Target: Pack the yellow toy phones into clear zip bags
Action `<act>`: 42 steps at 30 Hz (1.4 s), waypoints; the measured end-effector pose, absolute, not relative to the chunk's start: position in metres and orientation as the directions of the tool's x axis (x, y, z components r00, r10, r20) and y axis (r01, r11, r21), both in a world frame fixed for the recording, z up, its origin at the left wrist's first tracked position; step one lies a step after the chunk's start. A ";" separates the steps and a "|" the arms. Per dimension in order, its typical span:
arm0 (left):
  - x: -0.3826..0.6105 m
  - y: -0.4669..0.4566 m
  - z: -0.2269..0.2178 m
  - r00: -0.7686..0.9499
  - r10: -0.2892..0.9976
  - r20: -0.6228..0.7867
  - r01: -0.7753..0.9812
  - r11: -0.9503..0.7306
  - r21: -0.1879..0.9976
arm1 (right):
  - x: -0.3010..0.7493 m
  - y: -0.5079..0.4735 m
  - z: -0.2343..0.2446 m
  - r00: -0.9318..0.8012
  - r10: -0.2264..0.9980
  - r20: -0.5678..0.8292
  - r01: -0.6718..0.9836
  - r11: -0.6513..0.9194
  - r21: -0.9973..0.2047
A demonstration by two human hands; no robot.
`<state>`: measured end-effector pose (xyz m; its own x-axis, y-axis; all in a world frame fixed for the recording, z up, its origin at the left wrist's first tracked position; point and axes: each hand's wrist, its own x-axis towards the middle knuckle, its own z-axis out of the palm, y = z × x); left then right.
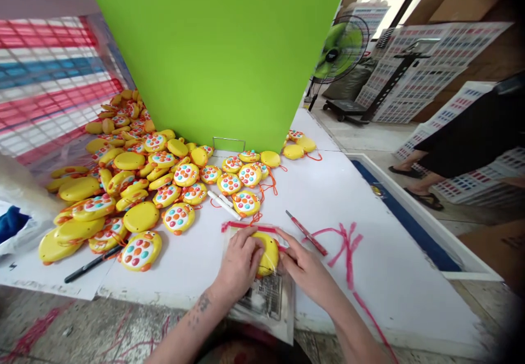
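A yellow pop-button toy [268, 254] lies back side up between my hands, at the top end of a clear plastic bag [283, 315] with a pink strip along its upper edge. My left hand [241, 257] has its fingers curled over the toy's left side. On the other side, my right hand [302, 265] grips the bag's edge by the toy, index finger stretched along the top. A dark printed sheet [266, 297] shows through the bag below. Whether the toy is fully inside the bag is hard to tell.
A heap of yellow toys [135, 162] spreads across the left of the white table [377, 260]. White pens [223, 204], a black marker [94, 263], a red craft knife [307, 233] and pink strips [348, 249] lie around. A green panel [221, 52] stands behind. A person [459, 140] is at right.
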<state>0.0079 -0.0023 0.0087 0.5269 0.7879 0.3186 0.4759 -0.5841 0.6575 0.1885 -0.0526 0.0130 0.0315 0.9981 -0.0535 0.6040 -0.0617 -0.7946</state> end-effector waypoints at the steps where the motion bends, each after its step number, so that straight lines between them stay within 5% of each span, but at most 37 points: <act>1: 0.007 -0.001 0.011 0.541 0.784 0.305 0.483 -0.586 0.650 | 0.187 -0.053 0.014 0.023 0.999 -0.042 0.601 -0.047 -0.798; 7: -0.001 0.006 0.033 0.649 0.736 0.193 0.481 -0.593 0.645 | 0.174 -0.053 0.013 0.108 0.992 0.063 0.590 -0.013 -0.807; 13: -0.003 0.000 0.050 0.647 0.763 0.019 0.464 -0.413 0.784 | 0.159 -0.053 0.011 0.242 0.960 0.138 0.373 0.040 -0.927; 18: -0.009 -0.007 0.038 0.390 0.876 0.283 0.404 -0.439 0.803 | 0.157 -0.059 0.014 0.307 0.941 0.145 0.174 0.094 -0.980; 21: -0.012 -0.007 0.026 0.248 0.958 0.141 0.303 -0.215 0.928 | 0.156 -0.062 0.015 0.344 0.927 0.151 0.132 0.112 -0.985; 27: -0.004 -0.001 0.013 0.344 0.931 -0.118 0.080 0.096 0.992 | 0.157 -0.064 0.014 0.370 0.886 0.280 0.341 0.151 -0.928; 33: 0.004 -0.006 0.020 0.382 0.909 -0.166 -0.080 0.211 0.974 | 0.161 -0.062 0.024 0.083 0.803 0.591 0.751 0.339 -0.567; 37: 0.004 -0.010 0.024 0.354 0.925 -0.135 -0.128 0.191 0.973 | 0.156 -0.057 0.029 -0.092 0.824 0.559 0.838 0.367 -0.403; 42: 0.003 -0.012 0.025 0.338 0.922 -0.189 -0.174 0.259 0.950 | 0.154 -0.053 0.032 -0.076 0.812 0.579 0.868 0.340 -0.363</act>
